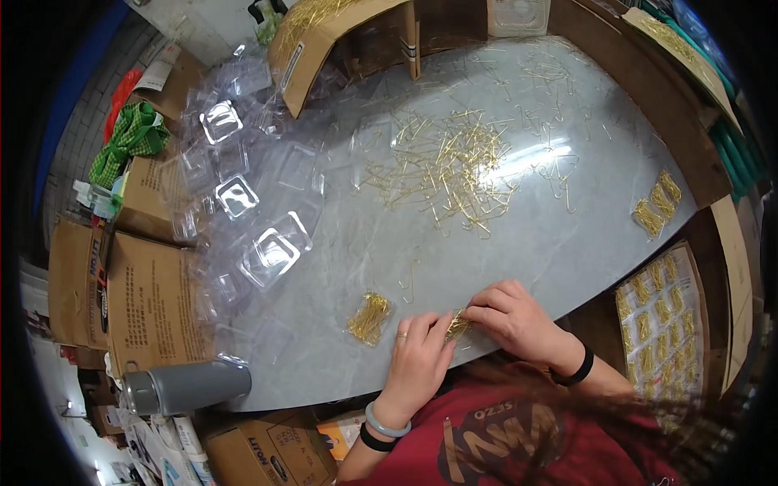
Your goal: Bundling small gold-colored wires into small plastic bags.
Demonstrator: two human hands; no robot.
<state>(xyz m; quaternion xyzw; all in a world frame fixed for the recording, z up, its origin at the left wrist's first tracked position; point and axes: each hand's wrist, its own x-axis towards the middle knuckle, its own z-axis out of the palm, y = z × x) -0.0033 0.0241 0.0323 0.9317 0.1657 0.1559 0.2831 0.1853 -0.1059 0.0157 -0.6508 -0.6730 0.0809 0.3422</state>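
At the table's near edge, my left hand (423, 355) and my right hand (519, 322) meet over a small bundle of gold wire hooks (457, 327). Fingers of both hands are pinched round the bundle, partly hiding it; whether a clear case lies under it I cannot tell. Left of my left hand sits a clear plastic case (370, 319) filled with gold hooks. A few loose hooks (412, 283) lie just beyond my hands. Farther off, a big tangled pile of gold hooks (466, 166) spreads over the grey table (340, 243).
Clear plastic cases (235, 194) heap up on the left, beside cardboard boxes (154, 304). A grey bottle (198, 389) lies at the near left edge. Filled packs (658, 204) sit at the right edge; more fill a box (660, 320) below. Cardboard (648, 113) walls the far right.
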